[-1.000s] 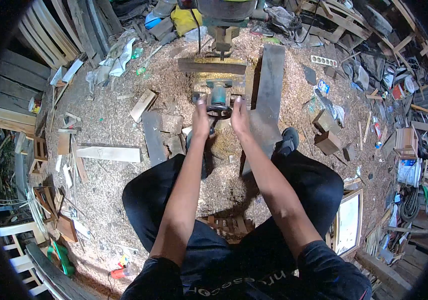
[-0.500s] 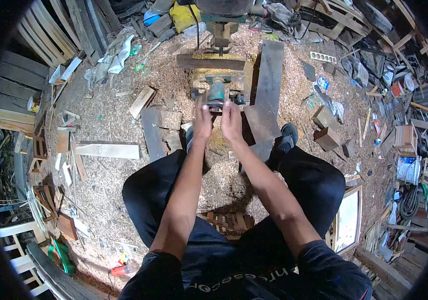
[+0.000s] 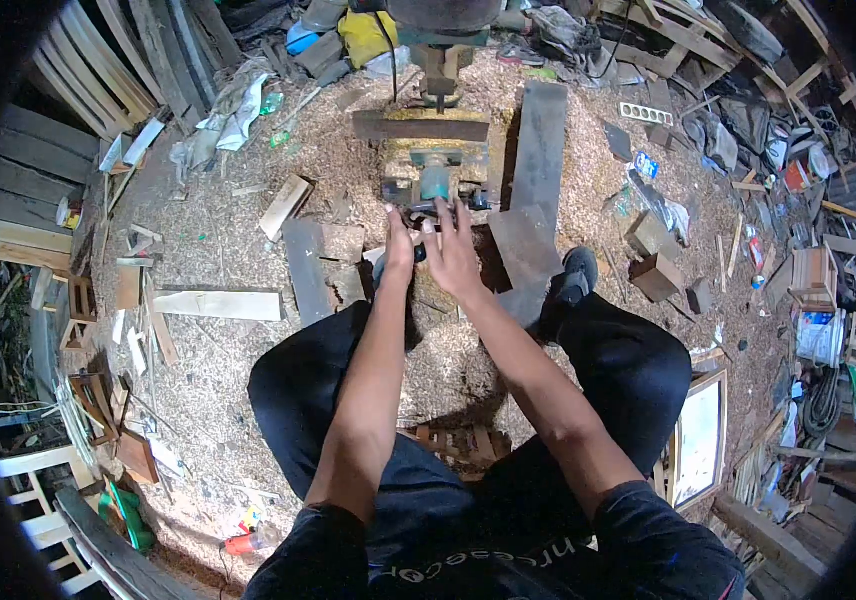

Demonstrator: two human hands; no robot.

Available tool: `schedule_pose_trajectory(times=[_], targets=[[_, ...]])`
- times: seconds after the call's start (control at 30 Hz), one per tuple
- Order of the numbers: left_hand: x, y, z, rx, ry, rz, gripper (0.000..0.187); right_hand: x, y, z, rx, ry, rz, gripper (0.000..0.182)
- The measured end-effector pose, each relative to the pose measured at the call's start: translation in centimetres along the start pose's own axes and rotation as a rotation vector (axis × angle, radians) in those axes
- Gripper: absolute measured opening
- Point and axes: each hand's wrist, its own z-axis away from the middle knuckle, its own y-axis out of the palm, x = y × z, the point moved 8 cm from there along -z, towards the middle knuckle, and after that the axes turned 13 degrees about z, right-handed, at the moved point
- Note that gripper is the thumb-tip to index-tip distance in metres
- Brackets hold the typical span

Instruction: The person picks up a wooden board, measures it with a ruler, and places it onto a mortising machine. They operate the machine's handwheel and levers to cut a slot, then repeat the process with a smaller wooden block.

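A teal machine vise [image 3: 435, 183] sits low on the drill-press-like machine [image 3: 441, 65] in front of me, a dark wheel on its near side partly hidden by my hands. My right hand [image 3: 455, 258] lies over that wheel's right side, fingers stretched out and spread. My left hand [image 3: 400, 246] is upright at its left edge, fingers extended and blurred at the tips. A small dark knob [image 3: 421, 254] shows between the two hands. Beyond the vise a dark wooden plank [image 3: 422, 127] lies crosswise under the machine's head.
Long dark boards [image 3: 538, 140] flank the vise on the right, with another board [image 3: 305, 262] on the left. Wood blocks [image 3: 655, 277] and a pale offcut [image 3: 218, 304] lie on the shavings-covered floor. A framed panel [image 3: 698, 437] leans beside my right knee.
My right hand has shifted left and its fingers have spread over the wheel. My left hand has dropped slightly outward. A dark knob now shows between them.
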Motion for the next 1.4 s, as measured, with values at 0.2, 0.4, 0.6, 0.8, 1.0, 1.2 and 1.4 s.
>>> schedule_pose_trajectory(times=[0.2,0.4,0.6,0.8,1.0,1.2,1.4], targets=[[-8.1,8.2,8.2,0.239,0.35,-0.236,0.062,-11.3,9.5,3.7,0.337,0.262,-0.025,0.062],[-10.1,6.0,7.7,0.063,0.449,-0.213,0.056,-9.2,1.1,0.7,0.176,0.38,-0.274,0.061],[-1.4,-2.6,-0.4,-0.133,0.071,-0.233,0.074,-0.6,-3.1,0.0,-0.114,-0.227,-0.058,0.066],[-4.0,0.9,3.4,-0.058,0.08,-0.359,0.075,-10.0,4.0,4.2,0.582,0.39,0.02,0.069],[-3.5,0.5,3.1,-0.126,0.222,-0.369,0.072,1.6,-5.2,-1.2,-0.142,-0.243,0.008,0.076],[-3.7,0.5,3.6,-0.066,0.176,-0.381,0.07,-4.6,1.0,1.6,0.317,0.099,0.147,0.069],[-0.6,-1.9,1.3,-0.126,0.149,-0.468,0.072,-2.4,-2.6,-1.1,-0.058,0.058,-0.021,0.069]])
